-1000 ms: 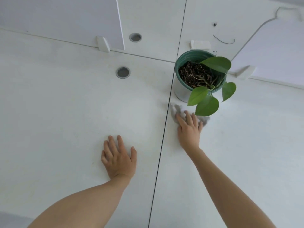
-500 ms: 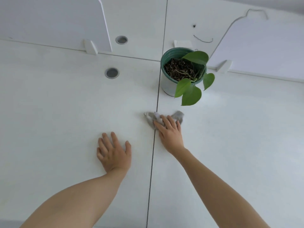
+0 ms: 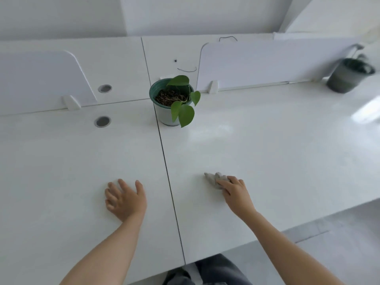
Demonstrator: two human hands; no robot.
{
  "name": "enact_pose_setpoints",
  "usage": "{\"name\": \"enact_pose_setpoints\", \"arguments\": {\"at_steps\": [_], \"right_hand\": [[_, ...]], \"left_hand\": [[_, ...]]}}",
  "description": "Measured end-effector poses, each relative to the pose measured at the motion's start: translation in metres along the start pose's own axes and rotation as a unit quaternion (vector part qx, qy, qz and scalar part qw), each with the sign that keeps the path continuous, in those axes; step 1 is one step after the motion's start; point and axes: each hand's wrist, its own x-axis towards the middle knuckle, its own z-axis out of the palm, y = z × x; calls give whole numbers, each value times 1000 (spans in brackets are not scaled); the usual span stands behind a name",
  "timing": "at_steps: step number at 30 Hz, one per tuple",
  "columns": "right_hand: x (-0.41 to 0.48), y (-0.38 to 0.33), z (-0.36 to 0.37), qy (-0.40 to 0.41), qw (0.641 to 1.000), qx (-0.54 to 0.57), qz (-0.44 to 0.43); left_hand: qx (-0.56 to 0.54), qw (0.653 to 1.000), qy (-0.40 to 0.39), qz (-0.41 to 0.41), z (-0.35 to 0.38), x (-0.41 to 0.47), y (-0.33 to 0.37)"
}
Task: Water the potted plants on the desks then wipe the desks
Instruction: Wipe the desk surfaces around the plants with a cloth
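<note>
A green-rimmed pot with a leafy plant (image 3: pixel 173 101) stands on the seam between two white desks (image 3: pixel 277 145). My right hand (image 3: pixel 236 194) presses a crumpled grey cloth (image 3: pixel 216 178) onto the right desk, well in front of the pot and near the front edge. My left hand (image 3: pixel 124 199) lies flat with fingers spread on the left desk, holding nothing. A second dark potted plant (image 3: pixel 349 75) stands at the far right by the divider.
White divider panels (image 3: pixel 267 64) stand along the back of both desks. Two round cable grommets (image 3: pixel 102 121) are set in the left desk. A dark seam (image 3: pixel 164 161) runs between the desks. The floor shows past the front edge at lower right.
My right hand has dragged the cloth back from the pot toward the front edge and to the right. The view has pulled back and tilted up; my left hand stays flat.
</note>
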Motion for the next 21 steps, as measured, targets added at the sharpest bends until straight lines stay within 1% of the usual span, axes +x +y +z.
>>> {"name": "enact_pose_setpoints", "arguments": {"at_steps": [2,5,9,12,14,16,19,21], "right_hand": [[-17,8,-7,6,999,31,25],[-40,18,-16,20,996,79,40],[-56,29,-25,35,989,143,30],[-61,32,-30,38,980,194,5],[-66,31,-32,12,973,229,-21],[-73,32,-31,-27,968,241,-65],[-87,42,-31,-72,965,199,-157],[-94,53,-33,-89,959,171,-207]], "left_hand": [[-15,1000,3,0,-1,0,-2],[-64,998,10,-9,-7,0,-3],[-142,990,6,19,-21,-5,-7],[-246,968,-32,35,-34,-39,-11],[-290,955,-42,39,-38,-77,-14],[-330,943,-26,23,-35,-123,-20],[-379,925,-8,-33,-11,-201,-32],[-378,922,-28,-78,13,-250,-37]]}}
